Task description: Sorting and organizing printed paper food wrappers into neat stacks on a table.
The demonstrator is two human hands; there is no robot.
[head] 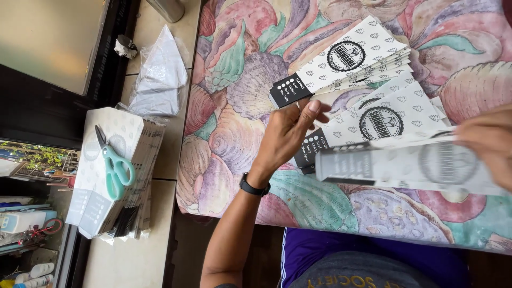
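1. Left hand (285, 136), with a black wristband (254, 188) at the wrist, reaches across the cushion; its fingers are spread and its fingertips press on the black end of a flat printed carton sleeve (341, 58), not closed around anything.
2. Right hand (488, 144) comes in from the frame's right edge and grips one flat carton sleeve (410, 165), lifted above the rest. It is blurred, so I cannot tell exactly how the fingers wrap it.
3. Held sleeve: white with a small repeating pattern, a round black emblem and a dark end panel. It lies roughly level, crossing over the loose pile.
4. More of the same sleeves (389, 114) lie fanned and overlapping on the shell-patterned cushion (240, 80). The fan looks like a way to keep each edge exposed, so a single piece can be picked off while the left hand steadies the pile.
5. A second, squared-up stack of sleeves (128, 144) sits well apart on the tiled ledge (133, 256), with teal-handled scissors (113, 166) resting on top, probably as a weight.
6. Beside that stack lies a crumpled clear plastic bag (157, 74).
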